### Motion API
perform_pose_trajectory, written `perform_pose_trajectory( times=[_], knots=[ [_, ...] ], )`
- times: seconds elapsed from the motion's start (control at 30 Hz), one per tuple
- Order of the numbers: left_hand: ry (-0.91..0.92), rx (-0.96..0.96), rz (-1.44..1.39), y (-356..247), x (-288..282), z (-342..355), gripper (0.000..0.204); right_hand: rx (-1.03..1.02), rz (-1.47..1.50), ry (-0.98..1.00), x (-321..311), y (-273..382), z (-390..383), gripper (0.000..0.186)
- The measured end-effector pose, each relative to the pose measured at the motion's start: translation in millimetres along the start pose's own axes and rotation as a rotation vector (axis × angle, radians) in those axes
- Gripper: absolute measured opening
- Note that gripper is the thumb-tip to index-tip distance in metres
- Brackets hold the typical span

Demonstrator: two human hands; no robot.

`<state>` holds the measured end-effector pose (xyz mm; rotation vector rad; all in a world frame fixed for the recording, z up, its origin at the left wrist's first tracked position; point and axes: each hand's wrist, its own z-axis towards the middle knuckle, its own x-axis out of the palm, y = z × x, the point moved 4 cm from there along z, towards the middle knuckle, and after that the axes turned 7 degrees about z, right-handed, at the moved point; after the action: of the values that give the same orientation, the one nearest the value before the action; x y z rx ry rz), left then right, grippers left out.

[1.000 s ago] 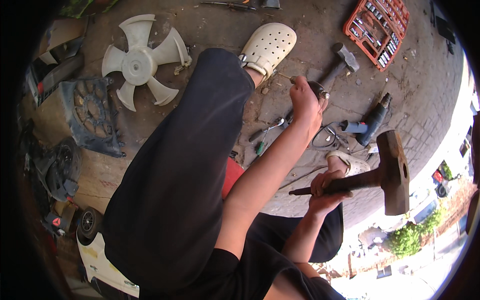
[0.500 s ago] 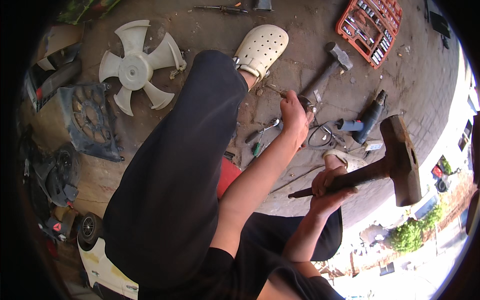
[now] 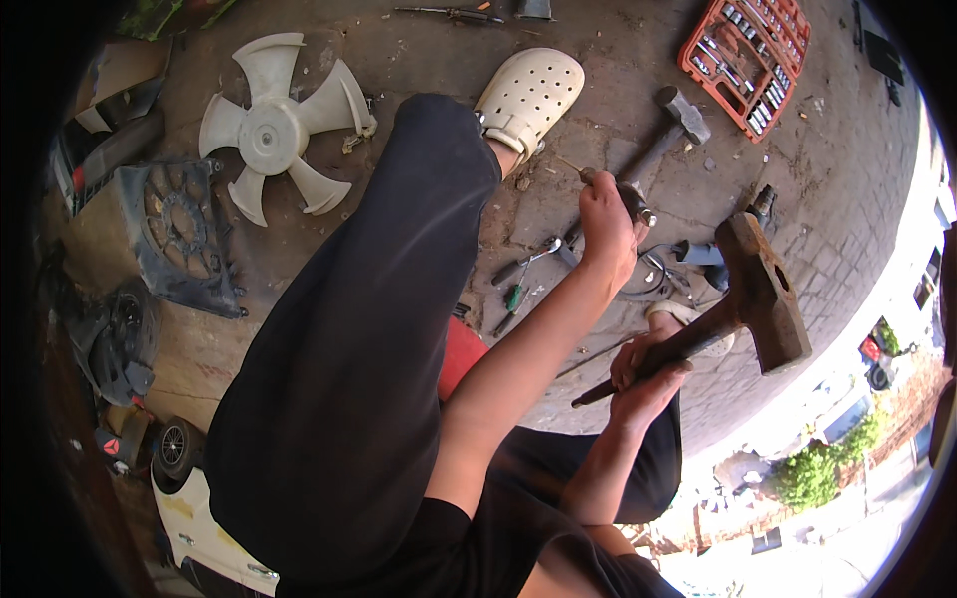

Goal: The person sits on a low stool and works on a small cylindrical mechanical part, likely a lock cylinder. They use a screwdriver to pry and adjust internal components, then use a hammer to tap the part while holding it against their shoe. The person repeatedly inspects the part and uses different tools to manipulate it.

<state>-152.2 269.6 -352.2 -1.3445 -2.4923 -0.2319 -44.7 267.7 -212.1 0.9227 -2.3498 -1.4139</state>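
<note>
My right hand (image 3: 646,384) is closed around the wooden handle of a heavy hammer (image 3: 763,294). Its rusty steel head is raised to the right, above the ground. Ahead of it, my left hand (image 3: 608,227) grips a small dark metal part (image 3: 636,202) with a round, shiny end. A thin rod sticks out by the thumb; most of the part is hidden in my fingers, so I cannot tell its kind. Just beyond the left hand, a second hammer (image 3: 683,115) lies on the paving. The raised hammer head and the held part are apart.
An orange socket set case (image 3: 746,60) lies open at the far right. A blue and black heat gun (image 3: 703,254) is partly behind the hammer. Left are a white fan (image 3: 271,138) and a dark fan shroud (image 3: 177,234). A ratchet (image 3: 528,261) lies near my cream clog (image 3: 531,95).
The raised hammer has swung left, its head now nearer my left hand and overlapping the heat gun. My left hand has shifted slightly right and away with the metal part.
</note>
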Motion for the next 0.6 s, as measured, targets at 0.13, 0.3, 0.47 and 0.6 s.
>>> perform_pose_trajectory(
  times=[0.13, 0.3, 0.47, 0.6],
  knots=[
    [0.006, 0.008, -0.026, -2.0, -1.4, 2.5, 0.041, 0.018, 0.0, 0.016, -2.8, -2.0, -0.3, 0.071],
    [-0.001, 0.02, -0.041, -6.1, -2.2, 5.5, 0.04, 0.024, -0.029, 0.022, -1.6, -4.1, -0.4, 0.071],
    [0.043, 0.045, -0.049, -6.3, -2.4, 6.7, 0.041, 0.025, -0.028, 0.038, 0.4, -4.3, -0.6, 0.071],
    [0.039, 0.058, -0.058, -6.2, -1.5, 6.9, 0.041, 0.013, -0.039, 0.032, 0.6, -3.3, 0.9, 0.071]
  ],
)
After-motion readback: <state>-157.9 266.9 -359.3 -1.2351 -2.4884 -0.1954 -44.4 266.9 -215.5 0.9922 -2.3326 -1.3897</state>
